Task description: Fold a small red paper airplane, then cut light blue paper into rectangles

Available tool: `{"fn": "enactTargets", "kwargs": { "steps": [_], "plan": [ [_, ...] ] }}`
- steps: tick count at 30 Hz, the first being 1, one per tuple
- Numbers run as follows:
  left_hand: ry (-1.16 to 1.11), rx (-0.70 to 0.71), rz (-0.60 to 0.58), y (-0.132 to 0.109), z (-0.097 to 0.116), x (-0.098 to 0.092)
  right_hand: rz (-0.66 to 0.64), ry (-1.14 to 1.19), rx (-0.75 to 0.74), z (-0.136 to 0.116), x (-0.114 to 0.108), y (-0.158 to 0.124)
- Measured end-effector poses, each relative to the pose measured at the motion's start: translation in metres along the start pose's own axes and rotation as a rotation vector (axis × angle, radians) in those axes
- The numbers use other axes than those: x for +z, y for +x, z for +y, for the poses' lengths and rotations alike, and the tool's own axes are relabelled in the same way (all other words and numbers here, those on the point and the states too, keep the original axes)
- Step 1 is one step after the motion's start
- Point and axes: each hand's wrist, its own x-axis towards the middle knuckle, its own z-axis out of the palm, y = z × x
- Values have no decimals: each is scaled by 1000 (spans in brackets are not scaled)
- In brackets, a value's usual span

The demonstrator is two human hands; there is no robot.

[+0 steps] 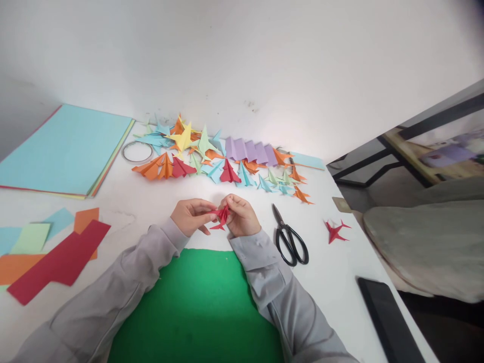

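Between my two hands, just past the far edge of a green mat (204, 302), is a small folded red paper plane (223, 217). My left hand (192, 216) pinches its left side with thumb and fingers. The other side is gripped by my right hand (242, 216), its fingers curled and partly hiding the paper. Black-handled scissors (289, 241) lie to the right of my right hand, blades pointing away. Farther right rests another red paper plane (336, 232) with pointed tips.
Folded paper planes (183, 137) in many colours line the wall, with a roll of tape (136, 152) beside them. At left are stacked coloured sheets (64, 151) and loose paper pieces (60, 259). A black phone (389, 317) lies near the table's right edge.
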Motion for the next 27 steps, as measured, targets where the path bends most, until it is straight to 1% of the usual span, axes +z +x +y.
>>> {"fn": "enactTargets", "kwargs": {
  "steps": [5,10,13,16,18,20,22,24,27],
  "plan": [
    [-48,-82,-3,0,4,0,9,-6,-19,-3,6,-1],
    [-69,-136,-60,6,-5,-4,-9,-91,-43,0,11,-3],
    [-103,-108,-86,9,-11,-6,-5,-144,-49,3,11,-3],
    [-106,-43,-109,10,-13,-6,-13,-176,-72,5,9,-2],
    [-81,23,-63,10,-12,-6,-35,-150,-93,6,9,-2],
    [-58,85,40,10,-10,-5,-68,-121,-118,6,8,-2],
    [-45,111,130,11,-8,-5,-94,-136,-140,6,9,-3],
    [-42,97,156,11,-7,-5,-92,-174,-148,6,9,-4],
    [-56,67,139,11,-5,-7,-26,-192,-153,6,10,-4]
  ]
}}
